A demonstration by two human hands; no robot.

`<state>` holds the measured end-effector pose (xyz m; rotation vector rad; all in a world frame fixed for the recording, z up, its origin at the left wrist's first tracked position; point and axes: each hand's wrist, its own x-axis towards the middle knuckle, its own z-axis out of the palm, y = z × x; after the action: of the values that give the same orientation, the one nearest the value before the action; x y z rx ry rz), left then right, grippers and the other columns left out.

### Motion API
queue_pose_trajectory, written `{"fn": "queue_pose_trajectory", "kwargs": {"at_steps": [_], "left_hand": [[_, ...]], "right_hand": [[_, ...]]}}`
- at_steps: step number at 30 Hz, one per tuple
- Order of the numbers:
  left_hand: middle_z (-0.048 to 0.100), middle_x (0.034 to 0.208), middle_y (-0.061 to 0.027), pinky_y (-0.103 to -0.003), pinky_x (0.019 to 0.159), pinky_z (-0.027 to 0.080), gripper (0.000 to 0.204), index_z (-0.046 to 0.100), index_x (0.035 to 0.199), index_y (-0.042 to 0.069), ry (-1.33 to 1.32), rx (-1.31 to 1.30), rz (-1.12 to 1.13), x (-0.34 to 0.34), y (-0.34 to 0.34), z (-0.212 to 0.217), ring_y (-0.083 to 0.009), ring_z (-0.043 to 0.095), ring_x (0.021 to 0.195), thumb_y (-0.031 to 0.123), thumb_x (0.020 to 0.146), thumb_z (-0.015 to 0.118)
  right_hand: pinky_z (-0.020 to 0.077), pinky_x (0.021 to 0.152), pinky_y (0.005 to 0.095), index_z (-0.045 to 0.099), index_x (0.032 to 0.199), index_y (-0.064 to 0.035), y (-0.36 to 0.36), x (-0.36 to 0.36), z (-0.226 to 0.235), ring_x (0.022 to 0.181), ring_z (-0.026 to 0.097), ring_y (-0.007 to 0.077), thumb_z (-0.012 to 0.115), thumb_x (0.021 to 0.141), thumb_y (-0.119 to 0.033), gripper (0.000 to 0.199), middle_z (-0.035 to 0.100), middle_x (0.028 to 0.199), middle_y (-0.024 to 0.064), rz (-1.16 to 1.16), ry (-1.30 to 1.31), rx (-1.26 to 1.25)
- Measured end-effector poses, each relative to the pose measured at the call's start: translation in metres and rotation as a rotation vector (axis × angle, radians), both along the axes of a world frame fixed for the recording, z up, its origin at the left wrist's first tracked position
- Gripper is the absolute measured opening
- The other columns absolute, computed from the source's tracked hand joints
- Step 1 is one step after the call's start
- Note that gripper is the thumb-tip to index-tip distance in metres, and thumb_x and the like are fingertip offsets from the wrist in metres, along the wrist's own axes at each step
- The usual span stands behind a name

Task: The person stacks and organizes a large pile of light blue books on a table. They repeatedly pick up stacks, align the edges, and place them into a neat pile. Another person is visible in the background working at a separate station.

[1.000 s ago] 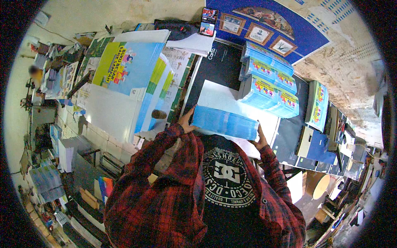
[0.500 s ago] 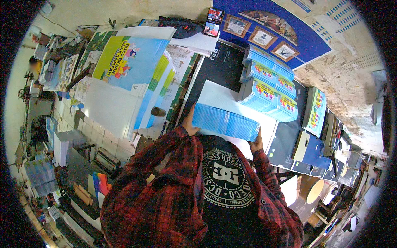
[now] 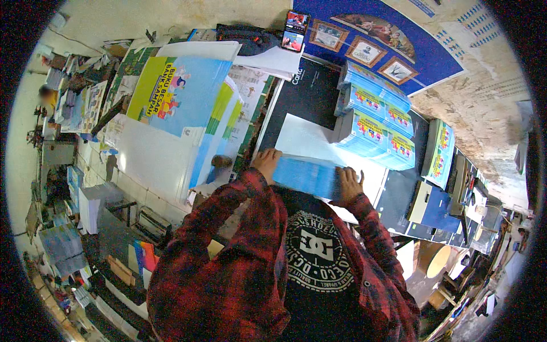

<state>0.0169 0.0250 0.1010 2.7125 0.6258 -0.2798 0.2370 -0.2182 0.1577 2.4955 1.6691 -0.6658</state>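
Note:
A thick stack of blue booklets, its sheet edges showing as fine lines, lies close to my chest on a white sheet. My left hand grips the stack's left end, fingers bent over its upper corner. At the opposite end my right hand presses on the stack, its fingers angled up along the corner. The palms and the stack's underside are hidden. Just beyond, to the right, stand tall piles of blue and yellow booklets.
A dark board covers the worktop. Large printed cover sheets are piled at left, with a dark cylindrical object on their near edge. A phone leans at the back. Another booklet pile stands by the right wall.
The stack has lowered and tipped nearer to my chest. Both hands have shifted from holding its sides to resting higher on its ends, with the right fingers now in sight.

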Motion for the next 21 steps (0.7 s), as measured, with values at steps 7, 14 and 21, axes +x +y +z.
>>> {"fn": "queue_pose_trajectory", "kwargs": {"at_steps": [7, 14, 21], "left_hand": [[0.051, 0.120, -0.0176, -0.044, 0.096, 0.040, 0.093, 0.037, 0.133, 0.002, -0.734, -0.291, -0.075, 0.100, 0.085, 0.084, -0.0334, 0.049, 0.115, 0.036, 0.061, 0.083], [0.033, 0.132, -0.0276, -0.058, 0.102, 0.026, 0.082, 0.043, 0.125, 0.003, -1.085, 0.426, 0.409, 0.242, 0.218, 0.100, -0.0467, 0.032, 0.121, 0.053, 0.067, 0.074], [0.019, 0.145, -0.0267, -0.064, 0.106, 0.011, 0.107, 0.029, 0.143, 0.009, -0.837, 0.510, 0.354, 0.283, 0.260, 0.073, -0.0490, 0.020, 0.131, 0.080, 0.065, 0.053]], "right_hand": [[0.0233, 0.102, 0.0547, 0.039, 0.131, -0.0116, 0.022, -0.031, -0.056, 0.122, 0.038, 0.0316, 0.078, 0.048, -0.038, 0.096, 0.043, 0.125, 0.0107, -0.102, -0.091, 0.151], [0.0248, 0.101, 0.0531, 0.042, 0.130, -0.0122, 0.001, -0.020, -0.106, 0.119, 0.040, 0.0313, 0.075, 0.052, -0.040, 0.089, 0.045, 0.122, 0.0108, 0.019, -0.387, 0.197], [0.0220, 0.103, 0.0538, 0.042, 0.129, -0.0094, 0.022, -0.030, -0.059, 0.123, 0.037, 0.0331, 0.079, 0.048, -0.042, 0.094, 0.044, 0.124, 0.0128, -0.135, -0.108, 0.092]]}}
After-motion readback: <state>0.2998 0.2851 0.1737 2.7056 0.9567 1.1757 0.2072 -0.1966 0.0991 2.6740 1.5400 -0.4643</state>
